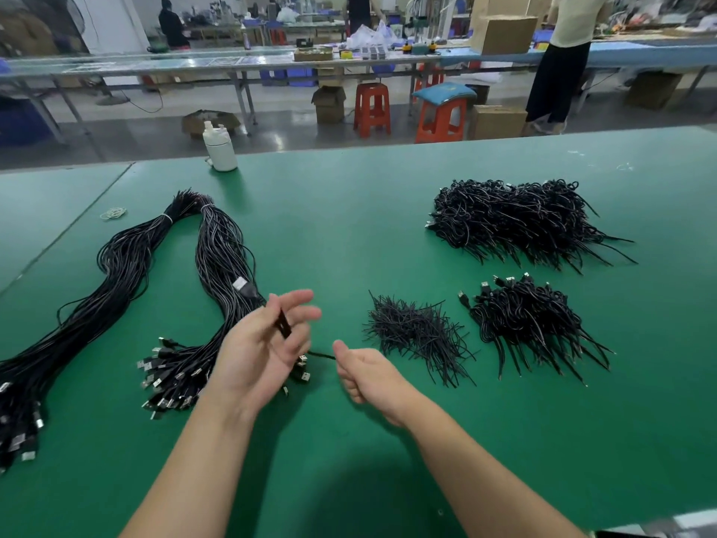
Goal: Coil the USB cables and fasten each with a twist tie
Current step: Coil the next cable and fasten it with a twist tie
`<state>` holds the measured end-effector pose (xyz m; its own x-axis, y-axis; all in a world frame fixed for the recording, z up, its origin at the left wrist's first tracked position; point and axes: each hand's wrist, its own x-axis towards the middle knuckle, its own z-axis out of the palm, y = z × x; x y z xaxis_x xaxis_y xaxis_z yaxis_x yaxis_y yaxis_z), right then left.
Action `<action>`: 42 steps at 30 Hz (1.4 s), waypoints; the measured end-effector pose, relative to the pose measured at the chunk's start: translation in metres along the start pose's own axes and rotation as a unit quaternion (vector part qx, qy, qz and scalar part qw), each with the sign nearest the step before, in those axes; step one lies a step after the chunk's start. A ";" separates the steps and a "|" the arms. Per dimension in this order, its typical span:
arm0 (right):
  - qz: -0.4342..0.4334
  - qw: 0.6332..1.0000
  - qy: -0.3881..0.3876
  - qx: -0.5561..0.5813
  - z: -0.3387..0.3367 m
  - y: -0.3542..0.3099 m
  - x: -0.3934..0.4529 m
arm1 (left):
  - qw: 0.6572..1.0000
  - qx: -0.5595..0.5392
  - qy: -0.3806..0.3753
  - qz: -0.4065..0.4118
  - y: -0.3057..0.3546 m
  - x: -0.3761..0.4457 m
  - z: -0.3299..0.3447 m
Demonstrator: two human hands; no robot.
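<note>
Green table (pixel 349 440): left hand (pixel 260 355) loosely holds cable (pixel 282 324); right hand (pixel 368 376) curled, contents unclear.

Bright, even overhead light, soft shadows under both arms, motion-blurred left hand (pixel 267 343), wide-angle bowing at edges.

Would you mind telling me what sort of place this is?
Probably a cable-packing factory floor: long green worktable, bundles of uncoiled USB cables, a heap of coiled ones, cardboard boxes.

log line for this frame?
left hand: holds cable plug | right hand: curled on cable | twist ties: untouched | stage: starting coil
</note>
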<state>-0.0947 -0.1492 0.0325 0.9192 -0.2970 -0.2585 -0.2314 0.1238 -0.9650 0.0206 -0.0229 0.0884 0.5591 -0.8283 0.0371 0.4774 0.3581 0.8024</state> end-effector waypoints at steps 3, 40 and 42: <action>-0.012 0.999 0.043 0.029 -0.011 -0.005 0.001 | 0.944 0.217 -0.199 -0.147 0.011 -0.010 0.002; -0.089 0.995 -0.040 -0.024 -0.015 -0.007 -0.023 | 0.998 0.043 0.024 -0.039 -0.040 0.006 0.016; -0.091 0.994 -0.046 0.048 -0.014 -0.008 -0.024 | 0.997 0.053 0.007 -0.052 -0.041 0.003 0.019</action>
<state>-0.1198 -0.1561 0.0459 0.9694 -0.2348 -0.0710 -0.0320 0.1662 -0.9856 -0.0102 -0.0486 0.0667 0.5205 -0.8519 -0.0574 0.4594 0.2228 0.8598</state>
